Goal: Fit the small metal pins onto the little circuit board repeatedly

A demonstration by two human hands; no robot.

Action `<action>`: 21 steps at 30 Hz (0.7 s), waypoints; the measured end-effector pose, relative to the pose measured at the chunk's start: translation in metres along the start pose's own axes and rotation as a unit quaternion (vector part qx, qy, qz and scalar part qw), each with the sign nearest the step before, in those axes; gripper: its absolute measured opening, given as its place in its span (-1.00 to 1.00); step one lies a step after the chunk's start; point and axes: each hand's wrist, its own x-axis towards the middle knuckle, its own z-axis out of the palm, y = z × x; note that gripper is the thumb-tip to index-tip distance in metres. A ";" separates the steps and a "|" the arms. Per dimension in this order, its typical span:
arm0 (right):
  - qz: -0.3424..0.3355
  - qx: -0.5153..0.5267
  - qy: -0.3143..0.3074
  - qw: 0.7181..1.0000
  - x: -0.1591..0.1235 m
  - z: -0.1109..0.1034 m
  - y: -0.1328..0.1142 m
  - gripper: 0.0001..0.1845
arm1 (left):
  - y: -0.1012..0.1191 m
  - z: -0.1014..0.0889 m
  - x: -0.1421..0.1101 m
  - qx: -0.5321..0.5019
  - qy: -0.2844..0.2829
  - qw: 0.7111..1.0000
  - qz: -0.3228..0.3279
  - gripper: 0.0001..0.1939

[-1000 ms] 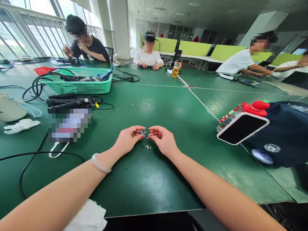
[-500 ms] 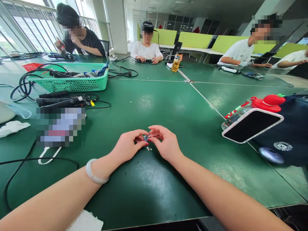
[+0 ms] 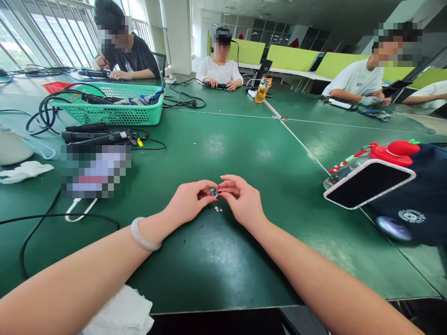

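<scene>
Left hand (image 3: 188,201) pinches small blue-grey part (image 3: 214,192); can't tell grip of right hand (image 3: 246,202). Light, steady edge pressure suits.

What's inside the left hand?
A tiny bluish-grey piece peeks out from the left hand. The fingers cover part of it, so its whole shape can't be seen. Anything deeper in that grip is hidden too.

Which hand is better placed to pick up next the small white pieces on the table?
Probably the right hand. The white pieces lie close to both, but the left hand pinches the small bluish part. Whether the right holds anything, I cannot tell.
</scene>
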 end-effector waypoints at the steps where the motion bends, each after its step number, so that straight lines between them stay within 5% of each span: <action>1: 0.006 0.003 0.004 1.000 0.000 0.000 -0.001 -0.66 | 0.000 0.000 0.000 -0.002 0.001 1.000 0.005 -0.75; 21: -0.008 -0.027 0.002 1.000 0.001 0.002 -0.001 -0.65 | 0.003 0.000 -0.001 0.007 0.014 1.000 0.006 -0.74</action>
